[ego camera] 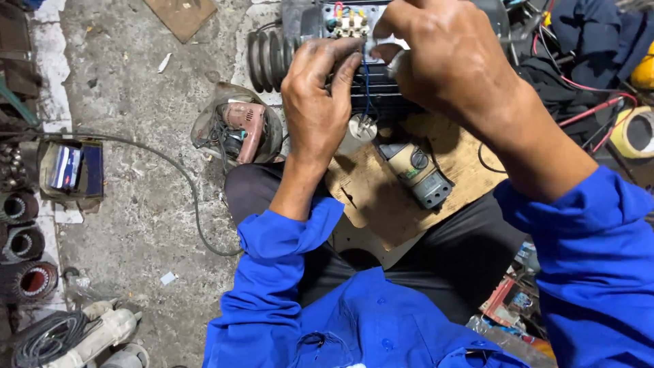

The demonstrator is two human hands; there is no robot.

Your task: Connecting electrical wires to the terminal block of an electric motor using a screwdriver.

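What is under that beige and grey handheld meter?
The beige and grey handheld meter lies on a worn brown cardboard sheet across the person's lap. What the sheet hides beneath cannot be seen.

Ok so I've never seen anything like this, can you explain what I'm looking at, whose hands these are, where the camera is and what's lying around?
There is one picture, taken by a camera worn on a person's head, looking down at their own lap and hands. The person wears blue sleeves and sits on a concrete floor. Both hands work at the wiring terminals on top of a dark ribbed electric motor. The left hand pinches near a blue wire; the right hand has its grip on something small that I cannot make out. On a wooden board in front of the knees lies a handheld meter. To the left sit a power drill, a black cable and wound coils.
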